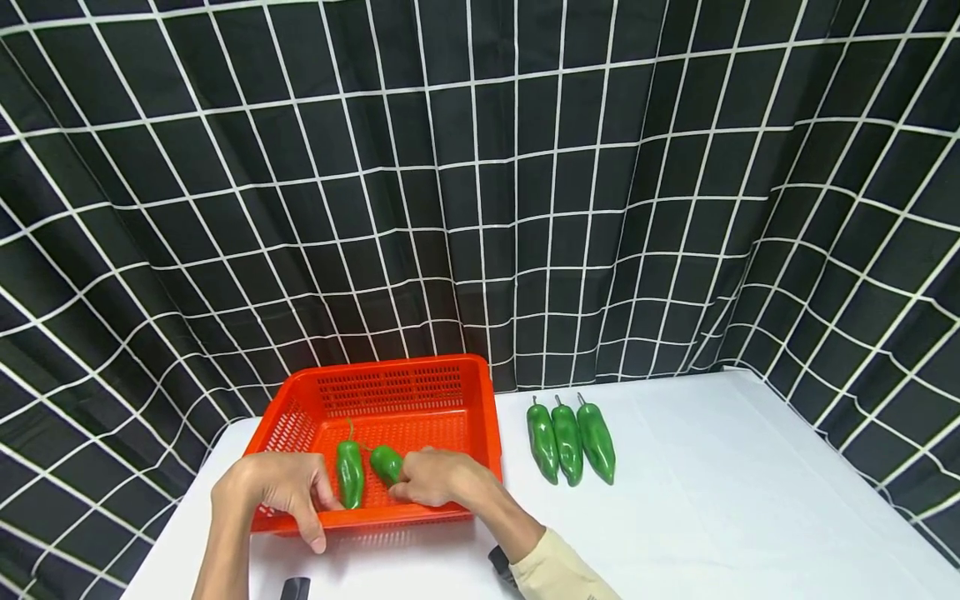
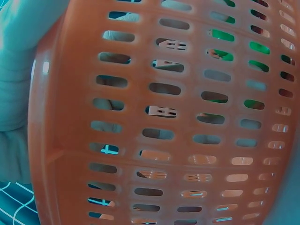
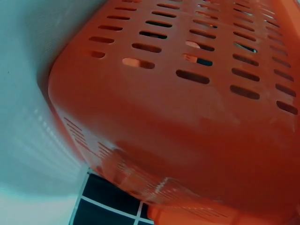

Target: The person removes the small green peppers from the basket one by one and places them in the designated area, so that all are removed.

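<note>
In the basket (image 1: 483,421): right hand (image 1: 435,477) grasps a pepper (image 1: 386,463). Left hand (image 1: 281,483) at basket's front rim (image 1: 397,516), grip unclear. Judged step: gripping; next calls for lifting gently.

White table (image 1: 712,500) | red basket (image 1: 390,517) left | three green peppers (image 1: 567,444) right of it

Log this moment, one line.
left hand: over red plastic basket's near rim; right hand: grips glossy green pepper inside; three glossy green peppers: on white table
</note>
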`<action>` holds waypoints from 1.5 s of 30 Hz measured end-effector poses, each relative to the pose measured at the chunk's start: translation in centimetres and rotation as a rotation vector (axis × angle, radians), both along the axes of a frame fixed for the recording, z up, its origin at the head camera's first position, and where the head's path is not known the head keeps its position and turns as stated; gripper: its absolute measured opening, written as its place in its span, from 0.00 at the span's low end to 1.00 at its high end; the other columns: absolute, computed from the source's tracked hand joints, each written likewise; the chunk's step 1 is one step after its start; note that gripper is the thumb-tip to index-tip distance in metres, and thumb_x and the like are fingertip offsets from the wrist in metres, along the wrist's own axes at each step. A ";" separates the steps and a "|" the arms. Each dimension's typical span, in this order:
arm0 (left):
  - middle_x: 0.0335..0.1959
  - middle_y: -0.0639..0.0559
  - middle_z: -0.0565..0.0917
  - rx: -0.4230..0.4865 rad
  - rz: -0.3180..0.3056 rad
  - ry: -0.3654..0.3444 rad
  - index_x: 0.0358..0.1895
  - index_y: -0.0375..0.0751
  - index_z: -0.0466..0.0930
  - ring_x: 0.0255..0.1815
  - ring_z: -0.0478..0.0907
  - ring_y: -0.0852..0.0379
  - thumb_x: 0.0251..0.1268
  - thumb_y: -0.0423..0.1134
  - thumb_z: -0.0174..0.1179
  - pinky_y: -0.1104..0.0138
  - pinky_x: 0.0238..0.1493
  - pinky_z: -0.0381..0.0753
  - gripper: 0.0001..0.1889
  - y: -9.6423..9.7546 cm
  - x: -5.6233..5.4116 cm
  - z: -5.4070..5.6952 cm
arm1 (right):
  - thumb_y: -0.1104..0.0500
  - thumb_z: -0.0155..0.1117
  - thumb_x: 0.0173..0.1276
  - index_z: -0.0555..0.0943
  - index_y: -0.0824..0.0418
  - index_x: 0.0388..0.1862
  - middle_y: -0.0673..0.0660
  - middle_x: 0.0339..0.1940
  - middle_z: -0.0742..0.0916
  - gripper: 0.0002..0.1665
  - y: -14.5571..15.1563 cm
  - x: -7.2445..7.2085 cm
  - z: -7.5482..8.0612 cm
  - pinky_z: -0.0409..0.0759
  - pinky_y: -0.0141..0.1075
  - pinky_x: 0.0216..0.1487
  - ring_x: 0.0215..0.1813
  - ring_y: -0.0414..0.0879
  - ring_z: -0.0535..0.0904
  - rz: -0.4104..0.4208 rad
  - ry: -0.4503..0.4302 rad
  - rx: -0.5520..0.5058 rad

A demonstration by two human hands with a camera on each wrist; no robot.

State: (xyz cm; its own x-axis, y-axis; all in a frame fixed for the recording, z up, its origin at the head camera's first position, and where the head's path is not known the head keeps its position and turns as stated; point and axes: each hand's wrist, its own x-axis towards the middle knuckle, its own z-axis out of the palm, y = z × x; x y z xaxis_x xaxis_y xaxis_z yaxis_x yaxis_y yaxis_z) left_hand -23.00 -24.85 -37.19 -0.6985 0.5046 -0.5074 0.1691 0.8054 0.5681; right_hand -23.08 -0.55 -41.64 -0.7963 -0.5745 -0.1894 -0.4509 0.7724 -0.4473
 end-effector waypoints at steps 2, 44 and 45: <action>0.29 0.54 0.91 -0.009 0.002 0.003 0.37 0.45 0.95 0.32 0.73 0.63 0.38 0.34 0.80 0.71 0.31 0.66 0.15 0.0 0.0 0.0 | 0.49 0.66 0.74 0.83 0.53 0.21 0.42 0.14 0.68 0.20 0.1 0.1 0.0 0.59 0.30 0.23 0.20 0.35 0.61 0.007 0.008 -0.042; 0.29 0.53 0.90 0.030 -0.013 -0.009 0.38 0.46 0.95 0.30 0.70 0.64 0.36 0.34 0.79 0.73 0.27 0.59 0.17 0.0 0.0 0.0 | 0.61 0.84 0.53 0.78 0.55 0.69 0.48 0.26 0.80 0.43 4.5 -0.2 4.8 0.73 0.32 0.33 0.31 0.40 0.76 -0.195 0.082 -0.251; 0.29 0.54 0.90 0.033 -0.013 -0.012 0.38 0.46 0.95 0.30 0.70 0.64 0.36 0.34 0.79 0.73 0.27 0.59 0.17 0.0 0.0 0.0 | 0.61 0.84 0.53 0.80 0.57 0.67 0.48 0.25 0.80 0.41 4.7 -0.2 5.0 0.72 0.32 0.32 0.30 0.40 0.76 -0.198 0.082 -0.251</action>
